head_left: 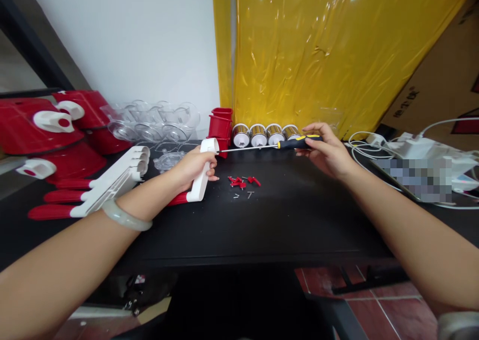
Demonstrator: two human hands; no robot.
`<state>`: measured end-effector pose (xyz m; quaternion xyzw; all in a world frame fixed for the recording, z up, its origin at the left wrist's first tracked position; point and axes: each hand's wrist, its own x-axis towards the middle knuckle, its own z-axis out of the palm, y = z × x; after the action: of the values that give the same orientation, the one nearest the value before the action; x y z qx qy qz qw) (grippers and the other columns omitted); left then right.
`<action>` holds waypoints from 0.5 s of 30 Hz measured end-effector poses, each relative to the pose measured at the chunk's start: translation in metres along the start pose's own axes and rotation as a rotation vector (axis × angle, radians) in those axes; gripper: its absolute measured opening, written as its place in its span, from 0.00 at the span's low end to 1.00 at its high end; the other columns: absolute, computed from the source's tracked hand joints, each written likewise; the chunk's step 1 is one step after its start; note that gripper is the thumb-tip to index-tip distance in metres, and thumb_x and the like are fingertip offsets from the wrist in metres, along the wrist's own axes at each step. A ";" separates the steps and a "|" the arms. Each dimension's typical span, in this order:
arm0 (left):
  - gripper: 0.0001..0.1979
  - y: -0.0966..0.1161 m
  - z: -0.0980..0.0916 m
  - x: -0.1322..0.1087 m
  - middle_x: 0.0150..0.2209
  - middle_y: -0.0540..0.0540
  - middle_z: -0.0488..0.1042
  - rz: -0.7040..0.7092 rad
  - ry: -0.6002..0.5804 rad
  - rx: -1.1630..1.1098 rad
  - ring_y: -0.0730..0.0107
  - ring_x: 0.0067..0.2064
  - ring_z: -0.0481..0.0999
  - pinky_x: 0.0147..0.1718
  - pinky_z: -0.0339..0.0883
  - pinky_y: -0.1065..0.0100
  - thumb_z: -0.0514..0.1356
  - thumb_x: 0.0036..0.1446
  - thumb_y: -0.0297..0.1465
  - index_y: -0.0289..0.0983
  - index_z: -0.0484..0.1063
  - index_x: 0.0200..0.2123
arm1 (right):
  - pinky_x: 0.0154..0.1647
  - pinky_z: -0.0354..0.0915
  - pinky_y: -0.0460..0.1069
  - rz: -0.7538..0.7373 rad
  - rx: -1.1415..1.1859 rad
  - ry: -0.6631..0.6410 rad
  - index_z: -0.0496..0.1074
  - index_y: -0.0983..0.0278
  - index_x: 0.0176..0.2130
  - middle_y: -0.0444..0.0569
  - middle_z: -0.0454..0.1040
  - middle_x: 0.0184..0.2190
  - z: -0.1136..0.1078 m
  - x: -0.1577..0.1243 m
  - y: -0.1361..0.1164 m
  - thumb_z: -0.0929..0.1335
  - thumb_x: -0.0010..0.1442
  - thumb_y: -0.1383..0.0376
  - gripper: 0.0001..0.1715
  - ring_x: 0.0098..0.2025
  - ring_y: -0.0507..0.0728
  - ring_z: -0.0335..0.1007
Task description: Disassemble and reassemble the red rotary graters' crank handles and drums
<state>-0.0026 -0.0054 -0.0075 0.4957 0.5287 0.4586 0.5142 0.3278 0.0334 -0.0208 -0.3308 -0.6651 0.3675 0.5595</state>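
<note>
My left hand [198, 168] is wrapped round a white crank handle with a red grip [200, 184], its round end pointing up and away. In my right hand [325, 148] is a black and yellow screwdriver [297, 143], held level by its handle. The screwdriver's long shaft reaches left, and its tip meets the round end of the crank handle; whether a screw sits there is too small to tell. On the black table below lie small red plastic parts [243, 181] and a few loose screws [250, 195].
At left are more white crank handles [116, 180], red housings [41, 130] and clear plastic parts [149, 120]. Metal grater drums [258, 135] and red hoppers [220, 128] line the back. White cables and chargers [419, 148] and a phone [415, 180] occupy the right.
</note>
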 end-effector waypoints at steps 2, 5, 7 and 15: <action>0.18 0.000 0.000 0.000 0.21 0.57 0.64 0.004 0.013 -0.006 0.79 0.17 0.61 0.21 0.72 0.69 0.59 0.40 0.23 0.40 0.60 0.37 | 0.26 0.71 0.50 0.045 -0.057 -0.021 0.65 0.56 0.42 0.43 0.72 0.28 0.001 -0.001 0.000 0.67 0.58 0.39 0.26 0.24 0.53 0.71; 0.18 0.001 -0.001 0.000 0.21 0.57 0.64 0.017 0.014 -0.016 0.80 0.17 0.61 0.21 0.72 0.69 0.59 0.40 0.23 0.40 0.61 0.37 | 0.17 0.60 0.48 0.082 -0.233 -0.045 0.67 0.58 0.38 0.41 0.66 0.17 0.000 -0.002 0.001 0.62 0.61 0.36 0.30 0.16 0.52 0.61; 0.18 0.001 -0.001 0.000 0.21 0.57 0.65 0.018 0.008 -0.018 0.80 0.17 0.61 0.21 0.72 0.69 0.59 0.40 0.23 0.40 0.61 0.37 | 0.16 0.56 0.47 0.053 -0.303 -0.028 0.68 0.58 0.37 0.40 0.63 0.16 -0.001 -0.003 0.000 0.63 0.61 0.38 0.28 0.15 0.51 0.58; 0.18 0.001 -0.002 0.001 0.21 0.57 0.64 0.019 0.006 -0.030 0.80 0.17 0.61 0.21 0.71 0.70 0.59 0.40 0.24 0.40 0.61 0.37 | 0.28 0.70 0.51 -0.034 -0.181 0.012 0.65 0.54 0.44 0.43 0.69 0.33 -0.001 0.001 0.005 0.72 0.56 0.50 0.21 0.27 0.53 0.68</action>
<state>-0.0050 -0.0038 -0.0070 0.4916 0.5185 0.4728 0.5156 0.3288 0.0368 -0.0246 -0.3711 -0.6977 0.2943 0.5375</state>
